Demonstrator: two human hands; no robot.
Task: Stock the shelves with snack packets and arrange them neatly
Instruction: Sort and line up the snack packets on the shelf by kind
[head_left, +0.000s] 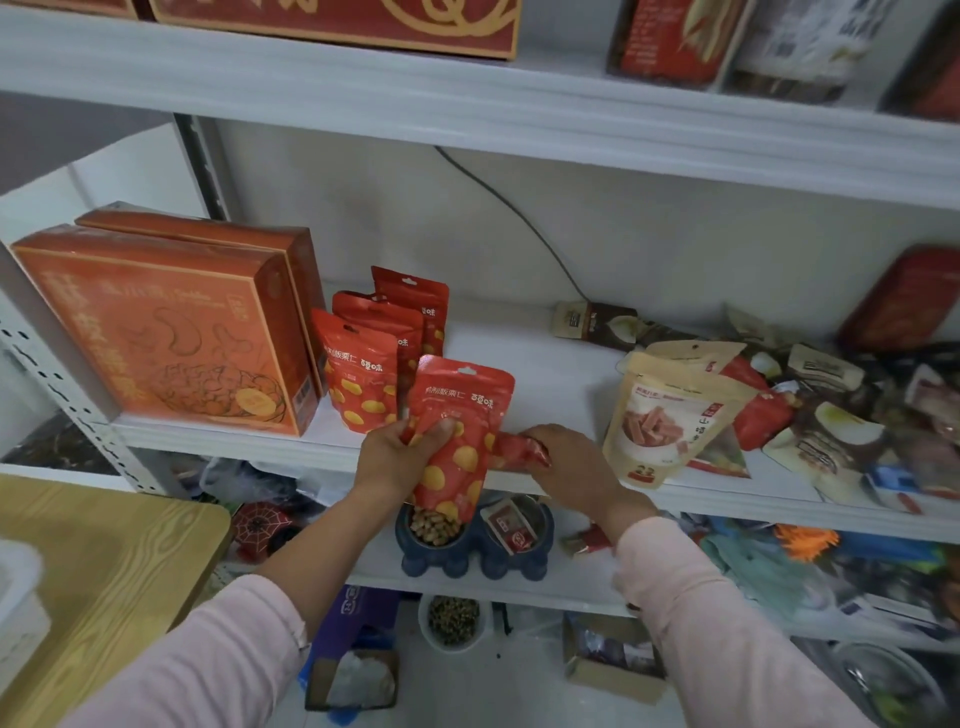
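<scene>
My left hand (397, 452) grips a red snack packet (460, 415) with yellow chestnut pictures, held upright at the front edge of the white middle shelf (545, 364). My right hand (566, 457) lies just to its right, its fingers curled round another red packet (519, 449) lying flat on the shelf edge. Three matching red packets (363, 374) stand in a row behind, beside two orange boxes (171, 332). A beige packet (670, 421) stands to the right.
A loose heap of mixed packets (831, 421) fills the shelf's right end. The shelf above (467, 104) carries red boxes and jars. Below sit a blue double bowl (467, 545) and clutter. A wooden table (93, 582) stands at lower left.
</scene>
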